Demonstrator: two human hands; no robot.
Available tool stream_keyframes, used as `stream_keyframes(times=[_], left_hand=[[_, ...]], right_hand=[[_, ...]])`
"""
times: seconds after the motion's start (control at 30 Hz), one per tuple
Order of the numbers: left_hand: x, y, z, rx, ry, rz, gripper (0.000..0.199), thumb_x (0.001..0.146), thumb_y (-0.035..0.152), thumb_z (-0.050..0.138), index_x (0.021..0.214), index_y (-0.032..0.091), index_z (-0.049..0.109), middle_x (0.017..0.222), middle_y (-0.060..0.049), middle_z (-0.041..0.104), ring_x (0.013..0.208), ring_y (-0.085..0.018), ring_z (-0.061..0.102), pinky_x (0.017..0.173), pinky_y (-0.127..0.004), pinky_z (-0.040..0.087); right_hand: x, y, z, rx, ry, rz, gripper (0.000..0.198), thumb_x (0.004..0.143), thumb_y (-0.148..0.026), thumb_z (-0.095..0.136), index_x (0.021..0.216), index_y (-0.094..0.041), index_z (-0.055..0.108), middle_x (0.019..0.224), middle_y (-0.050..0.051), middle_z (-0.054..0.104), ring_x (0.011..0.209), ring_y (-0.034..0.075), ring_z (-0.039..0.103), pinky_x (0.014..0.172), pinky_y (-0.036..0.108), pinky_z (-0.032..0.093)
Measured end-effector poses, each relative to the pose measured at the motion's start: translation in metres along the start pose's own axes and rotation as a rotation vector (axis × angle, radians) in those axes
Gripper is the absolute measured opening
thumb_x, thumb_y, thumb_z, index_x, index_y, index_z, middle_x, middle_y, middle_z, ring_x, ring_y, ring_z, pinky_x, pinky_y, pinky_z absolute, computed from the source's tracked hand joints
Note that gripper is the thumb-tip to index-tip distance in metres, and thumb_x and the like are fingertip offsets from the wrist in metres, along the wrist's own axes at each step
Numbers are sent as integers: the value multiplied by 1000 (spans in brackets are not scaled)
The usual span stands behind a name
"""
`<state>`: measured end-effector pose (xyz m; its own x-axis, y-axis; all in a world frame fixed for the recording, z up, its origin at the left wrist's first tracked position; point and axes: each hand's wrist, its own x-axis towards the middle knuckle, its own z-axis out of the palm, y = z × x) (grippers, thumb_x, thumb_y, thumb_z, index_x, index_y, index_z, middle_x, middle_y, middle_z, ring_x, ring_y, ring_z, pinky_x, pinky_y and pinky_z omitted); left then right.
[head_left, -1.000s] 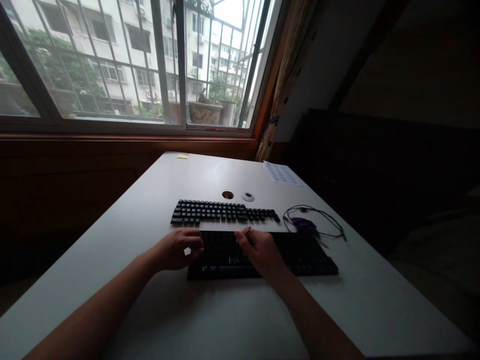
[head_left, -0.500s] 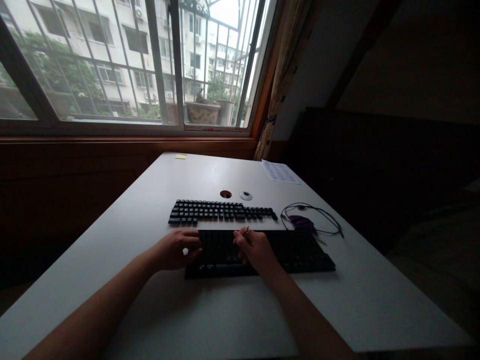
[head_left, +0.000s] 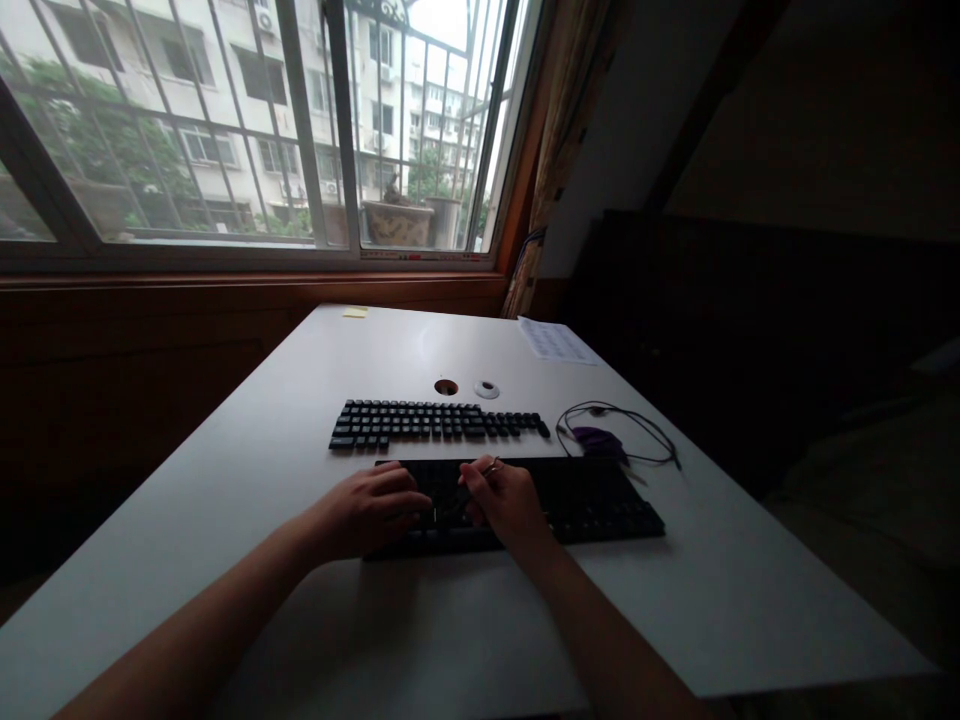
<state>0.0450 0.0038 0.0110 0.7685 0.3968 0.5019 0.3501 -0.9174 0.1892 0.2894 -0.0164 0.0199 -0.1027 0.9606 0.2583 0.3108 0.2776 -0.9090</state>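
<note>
Left hand (head_left: 382, 505) shifted rightward, now over left part of keyboard (head_left: 592, 490), fingers curled; cannot tell whether gripping. Right hand (head_left: 499, 495) clamped on thin tool (head_left: 491, 465), mostly hidden. Keyboard lies on worktop (head_left: 232, 520), just nearer than loose keycaps (head_left: 472, 425): many set out, front row part-filled. Remainder too dark to count.

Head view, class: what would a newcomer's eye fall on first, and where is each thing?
Probably the bright barred window at upper left, which stands out against the dark room. Next, perhaps, the rows of loose black keycaps on the white table, just beyond a black keyboard. The left hand is at the keyboard's left part, the right hand near its middle.
</note>
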Motion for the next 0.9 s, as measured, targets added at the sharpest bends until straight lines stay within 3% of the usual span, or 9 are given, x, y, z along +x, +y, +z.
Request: stream_keyframes(times=[0.23,0.5,0.7,0.9], left_hand=[[9,11,5,7,-5,61,21,94,20,55,113,18,65,97,-10,62,88,-21,58,78,-35,54],[8,9,7,15,42,76,15,93,17,56,105,17,66,94,-9,63,85,-19,60,75,-32,55],[7,10,5,39,186,64,12,92,16,58,104,17,62,94,-8,66,80,-16,63,70,-27,56],[4,11,9,-40,292,66,17,89,10,61,104,18,57,106,-10,69,90,-17,67,76,-30,59]], right_hand=[[-1,0,8,100,-34,56,40,90,-55,56,77,-18,62,50,-2,61,37,11,57,37,17,41],[0,2,9,216,-23,114,42,87,-58,58,79,-17,62,47,-3,60,36,10,56,37,17,40],[1,-2,10,300,-30,162,44,86,-60,58,79,-17,62,47,-3,59,35,10,55,37,18,40],[3,2,10,429,-29,206,45,84,-61,59,82,-16,62,51,-3,61,38,12,57,37,20,43]])
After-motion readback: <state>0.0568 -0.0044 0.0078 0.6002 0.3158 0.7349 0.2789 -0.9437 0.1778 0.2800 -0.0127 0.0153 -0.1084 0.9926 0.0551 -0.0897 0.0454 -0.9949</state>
